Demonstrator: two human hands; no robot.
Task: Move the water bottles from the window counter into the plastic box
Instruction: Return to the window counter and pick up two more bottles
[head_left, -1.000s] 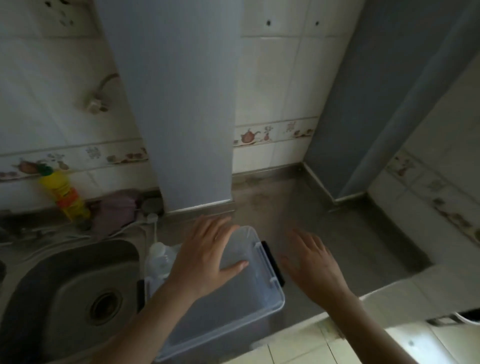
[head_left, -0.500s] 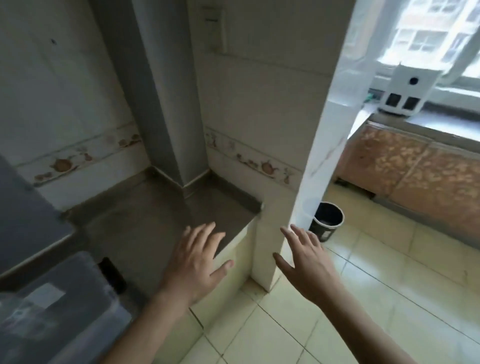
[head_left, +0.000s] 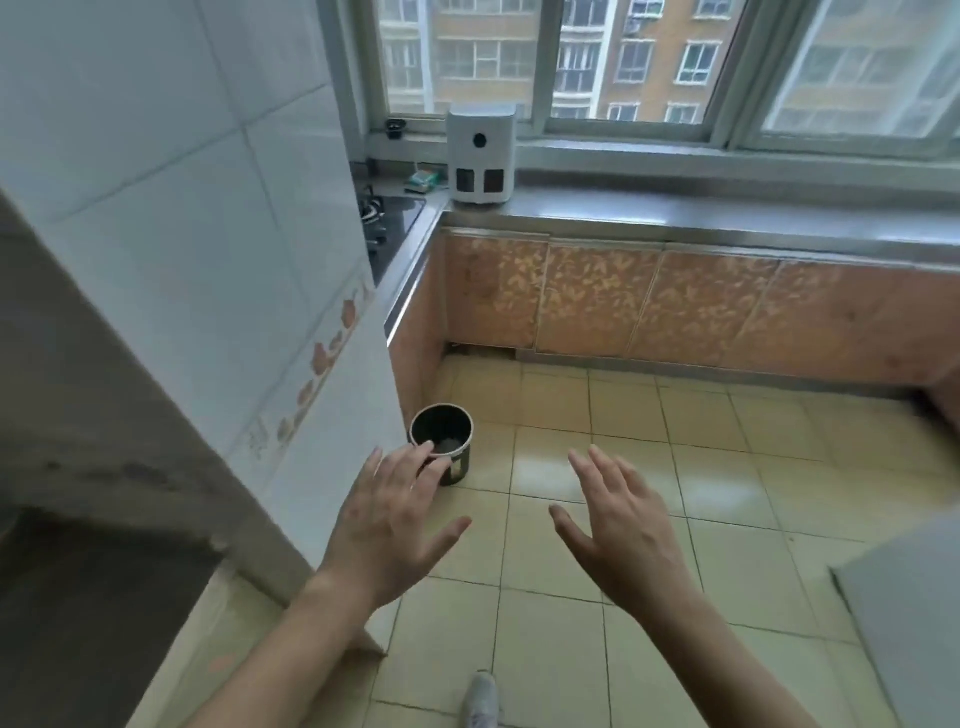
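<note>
My left hand (head_left: 387, 525) and my right hand (head_left: 621, 525) are held out in front of me over the tiled floor, fingers spread, holding nothing. The window counter (head_left: 727, 215) runs under the window at the far side of the room. No water bottle shows on the stretch of it that I see. The plastic box is out of view.
A white appliance (head_left: 480, 153) stands on the counter's left end, beside a gas hob (head_left: 387, 221). A dark bin (head_left: 442, 435) sits on the floor by the tiled pillar (head_left: 208, 260). A grey surface (head_left: 914, 613) juts in at right. A shoe (head_left: 480, 699) shows below.
The view has swung right, away from the sink and plastic box, past the pillar to the window counter. Both hands stay open and empty in front of me.
</note>
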